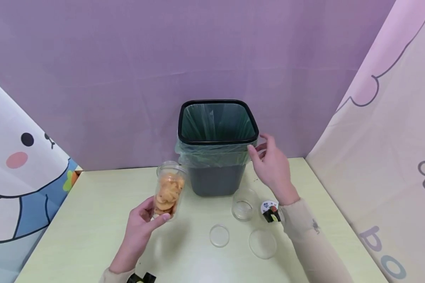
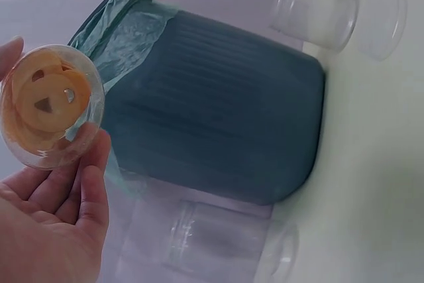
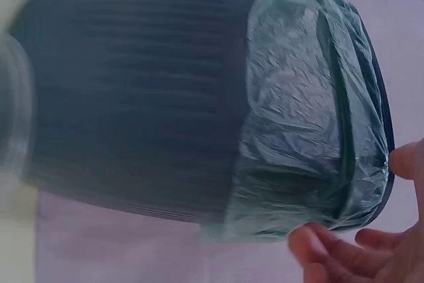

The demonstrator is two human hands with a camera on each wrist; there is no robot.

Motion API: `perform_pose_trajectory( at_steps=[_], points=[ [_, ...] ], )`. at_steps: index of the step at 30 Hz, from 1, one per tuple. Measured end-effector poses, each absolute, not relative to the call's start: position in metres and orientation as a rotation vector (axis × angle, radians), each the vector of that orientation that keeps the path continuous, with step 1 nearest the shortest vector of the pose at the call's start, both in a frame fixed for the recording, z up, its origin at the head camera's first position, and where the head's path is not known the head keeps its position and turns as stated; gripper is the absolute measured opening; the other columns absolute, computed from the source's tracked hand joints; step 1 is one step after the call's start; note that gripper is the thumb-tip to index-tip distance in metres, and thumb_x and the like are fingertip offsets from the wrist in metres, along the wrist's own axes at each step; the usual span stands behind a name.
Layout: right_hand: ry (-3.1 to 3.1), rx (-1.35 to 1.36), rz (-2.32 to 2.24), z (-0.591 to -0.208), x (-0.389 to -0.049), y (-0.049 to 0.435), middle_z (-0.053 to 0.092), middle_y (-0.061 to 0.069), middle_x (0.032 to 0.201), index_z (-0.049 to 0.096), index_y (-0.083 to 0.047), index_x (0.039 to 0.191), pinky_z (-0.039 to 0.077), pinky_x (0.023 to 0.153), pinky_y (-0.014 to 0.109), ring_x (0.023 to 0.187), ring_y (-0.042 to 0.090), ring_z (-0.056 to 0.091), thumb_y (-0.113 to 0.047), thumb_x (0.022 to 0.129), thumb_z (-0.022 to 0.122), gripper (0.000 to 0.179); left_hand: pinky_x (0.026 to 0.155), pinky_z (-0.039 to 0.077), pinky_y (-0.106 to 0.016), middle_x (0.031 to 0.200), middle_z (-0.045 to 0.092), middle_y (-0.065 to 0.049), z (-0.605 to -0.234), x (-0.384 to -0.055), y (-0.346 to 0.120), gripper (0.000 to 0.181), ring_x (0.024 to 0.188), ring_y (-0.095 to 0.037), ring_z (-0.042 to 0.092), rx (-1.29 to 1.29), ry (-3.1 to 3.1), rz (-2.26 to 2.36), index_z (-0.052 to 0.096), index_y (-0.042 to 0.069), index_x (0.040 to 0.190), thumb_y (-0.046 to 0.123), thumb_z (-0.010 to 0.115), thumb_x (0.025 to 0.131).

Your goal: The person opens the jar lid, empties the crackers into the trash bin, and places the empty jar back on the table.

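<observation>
My left hand [image 1: 143,226] holds a clear jar [image 1: 168,192] of round orange-brown cookies [image 1: 170,190], fingers and thumb around its lower part. The left wrist view shows the jar's round end, with the cookies [image 2: 50,101] behind it. My right hand [image 1: 274,169] is at the right front corner of a dark bin [image 1: 216,181]. Its thumb lies right at the black rim [image 3: 391,154], and its loosely bent fingers are beside the green bag [image 3: 291,117] that lines the bin and folds over its outside.
Before the bin stands a clear jar [image 1: 244,206]. Two clear round lids [image 1: 219,236] lie nearer me, and a round printed label [image 1: 270,211] lies by my right sleeve. Another clear jar [image 2: 218,236] stands left of the bin. A purple cloth [image 1: 212,47] hangs behind the table.
</observation>
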State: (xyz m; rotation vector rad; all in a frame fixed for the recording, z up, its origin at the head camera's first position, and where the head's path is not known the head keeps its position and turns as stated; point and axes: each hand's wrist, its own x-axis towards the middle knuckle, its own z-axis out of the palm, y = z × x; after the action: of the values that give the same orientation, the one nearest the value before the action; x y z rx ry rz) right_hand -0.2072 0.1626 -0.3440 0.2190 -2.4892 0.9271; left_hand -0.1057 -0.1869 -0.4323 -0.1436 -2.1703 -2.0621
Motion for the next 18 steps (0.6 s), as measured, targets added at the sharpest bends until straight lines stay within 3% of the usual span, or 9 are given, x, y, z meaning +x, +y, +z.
perform_pose_trajectory(
  at_steps=[4, 8, 11, 18],
  points=[
    [-2.576, 0.196, 0.815, -0.327, -0.220, 0.159, 0.063, 0.014, 0.117, 0.034, -0.010, 0.151, 0.050, 0.071, 0.049, 0.092, 0.028, 0.064, -0.068, 0.097, 0.039, 0.080, 0.090, 0.043, -0.027, 0.111, 0.070, -0.004, -0.428, -0.108, -0.192, 0.049, 0.099, -0.017, 0.058, -0.154, -2.161, -2.037, 0.059, -0.006, 0.129, -0.006, 0.075, 0.082],
    [-2.718, 0.205, 0.771, -0.314, -0.233, 0.159, 0.050, 0.018, 0.144, 0.024, -0.015, 0.158, 0.046, 0.089, 0.059, 0.119, 0.037, 0.056, -0.076, 0.093, 0.029, 0.089, 0.090, 0.043, -0.026, 0.112, 0.070, -0.004, -0.424, -0.110, -0.195, 0.048, 0.099, -0.017, 0.059, -0.169, -2.152, -2.022, 0.059, -0.007, 0.128, -0.006, 0.075, 0.082],
    [-2.820, 0.208, 0.764, -0.306, -0.243, 0.160, 0.040, 0.019, 0.153, 0.015, -0.018, 0.161, 0.042, 0.095, 0.063, 0.127, 0.042, 0.049, -0.081, 0.091, 0.023, 0.094, 0.091, 0.042, -0.026, 0.112, 0.070, -0.003, -0.420, -0.111, -0.196, 0.048, 0.100, -0.017, 0.058, -0.172, -2.147, -2.023, 0.059, -0.007, 0.128, -0.006, 0.075, 0.082],
    [-2.994, 0.240, 0.689, -0.289, -0.255, 0.166, 0.049, 0.024, 0.143, 0.004, -0.018, 0.161, 0.046, 0.089, 0.059, 0.112, 0.043, 0.058, -0.084, 0.088, 0.019, 0.099, 0.089, 0.042, -0.028, 0.110, 0.070, -0.003, -0.413, -0.116, -0.198, 0.048, 0.097, -0.017, 0.058, -0.193, -2.155, -1.985, 0.060, -0.007, 0.127, -0.006, 0.075, 0.082]
  ],
)
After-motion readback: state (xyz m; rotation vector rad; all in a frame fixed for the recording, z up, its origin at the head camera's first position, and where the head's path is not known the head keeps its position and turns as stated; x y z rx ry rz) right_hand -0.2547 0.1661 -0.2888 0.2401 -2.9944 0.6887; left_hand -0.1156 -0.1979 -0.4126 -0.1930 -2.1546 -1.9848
